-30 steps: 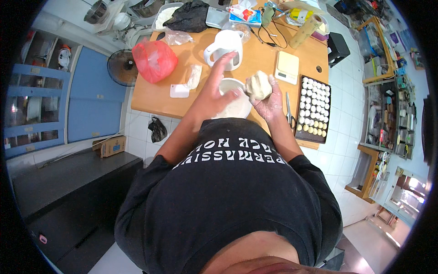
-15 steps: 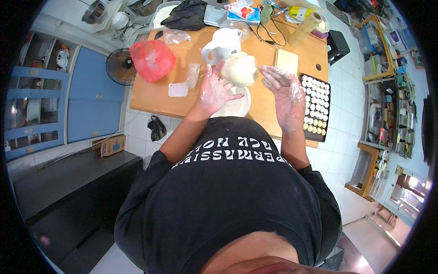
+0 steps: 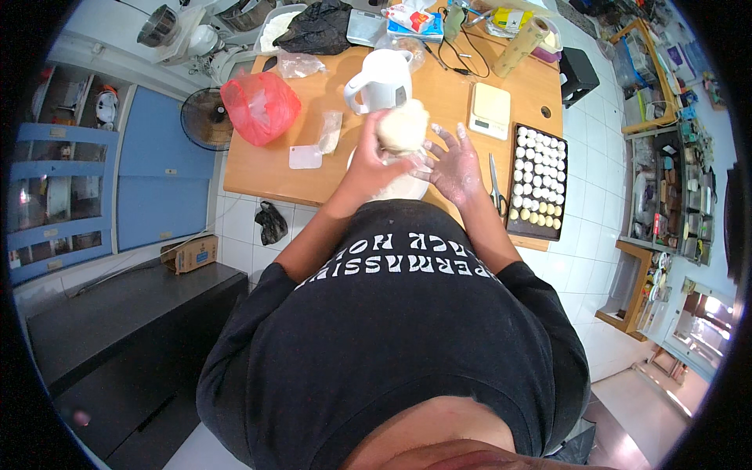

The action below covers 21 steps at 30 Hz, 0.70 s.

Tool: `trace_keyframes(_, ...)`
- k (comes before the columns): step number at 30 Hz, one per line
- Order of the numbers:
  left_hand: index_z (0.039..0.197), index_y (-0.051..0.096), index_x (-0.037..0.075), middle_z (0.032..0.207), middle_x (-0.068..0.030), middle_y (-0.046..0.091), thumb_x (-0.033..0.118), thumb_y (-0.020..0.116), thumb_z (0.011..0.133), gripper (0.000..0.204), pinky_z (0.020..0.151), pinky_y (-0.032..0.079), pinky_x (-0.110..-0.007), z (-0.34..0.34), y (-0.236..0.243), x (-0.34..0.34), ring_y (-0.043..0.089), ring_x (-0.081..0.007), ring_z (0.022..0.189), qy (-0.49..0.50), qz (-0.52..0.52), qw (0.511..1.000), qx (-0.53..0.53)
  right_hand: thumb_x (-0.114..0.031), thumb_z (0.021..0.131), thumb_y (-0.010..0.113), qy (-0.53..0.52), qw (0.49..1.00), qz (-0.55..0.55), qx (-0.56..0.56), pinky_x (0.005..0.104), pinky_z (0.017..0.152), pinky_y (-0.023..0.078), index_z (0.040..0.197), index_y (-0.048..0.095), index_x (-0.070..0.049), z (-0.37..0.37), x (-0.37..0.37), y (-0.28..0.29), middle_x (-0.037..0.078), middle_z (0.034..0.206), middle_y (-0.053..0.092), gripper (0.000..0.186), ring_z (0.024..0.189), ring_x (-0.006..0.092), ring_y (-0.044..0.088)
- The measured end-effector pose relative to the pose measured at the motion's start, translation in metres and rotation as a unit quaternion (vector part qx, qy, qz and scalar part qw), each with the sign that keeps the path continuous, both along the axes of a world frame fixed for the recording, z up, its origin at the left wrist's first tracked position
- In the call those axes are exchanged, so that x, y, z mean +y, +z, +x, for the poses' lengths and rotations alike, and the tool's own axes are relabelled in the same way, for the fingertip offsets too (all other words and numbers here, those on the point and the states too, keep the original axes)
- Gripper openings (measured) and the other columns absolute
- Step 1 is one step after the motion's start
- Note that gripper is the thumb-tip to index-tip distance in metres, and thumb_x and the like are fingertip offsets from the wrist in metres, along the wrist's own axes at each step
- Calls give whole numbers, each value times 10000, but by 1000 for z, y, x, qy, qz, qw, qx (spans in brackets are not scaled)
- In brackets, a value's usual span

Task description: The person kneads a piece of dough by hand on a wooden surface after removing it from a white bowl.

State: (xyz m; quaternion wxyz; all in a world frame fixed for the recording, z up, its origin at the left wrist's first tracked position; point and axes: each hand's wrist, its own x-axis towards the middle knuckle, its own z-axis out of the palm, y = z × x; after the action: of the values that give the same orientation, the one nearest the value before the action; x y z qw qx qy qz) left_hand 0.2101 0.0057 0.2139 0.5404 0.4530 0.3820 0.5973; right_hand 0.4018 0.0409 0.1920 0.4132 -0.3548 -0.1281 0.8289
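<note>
A pale, floury ball of dough is in my left hand, whose fingers curve round its left side with the thumb below. My right hand, dusted white, is just right of the dough, with its fingers spread and nothing in them. Beneath both hands sits a white bowl, partly hidden by them and close against my shirt. Just beyond the dough stands a white jug with a handle on its left.
On the wooden table, a dark tray of small white and yellowish balls lies at the right, beside black-handled scissors and a kitchen scale. A red plastic bag and a white card are at the left.
The dough ball, blurred between my two open hands before, is now in my left hand. My right hand has moved left and lower, uncovering the scissors and the scale's front.
</note>
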Motion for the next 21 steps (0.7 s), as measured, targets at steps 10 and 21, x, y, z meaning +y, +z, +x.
trace_keyframes(10,1418,559,87,1371,-133,618,340,729,961,550,1075,440,-450,-43,-43,36,567,-277,1302,86,-75,970,213,-59,935,668,-136,977,143,-83,508,827,610,1302,564,-90,15,0,-30,120,1210,677,383,1046,307,692)
trace_keyframes(21,1358,581,108,1244,-108,668,526,578,1044,523,972,540,-471,-18,-58,15,674,-272,1139,-219,-336,846,-352,-171,899,716,-62,790,552,-260,418,1072,476,1313,629,-12,10,-29,69,173,1302,689,453,1172,302,676)
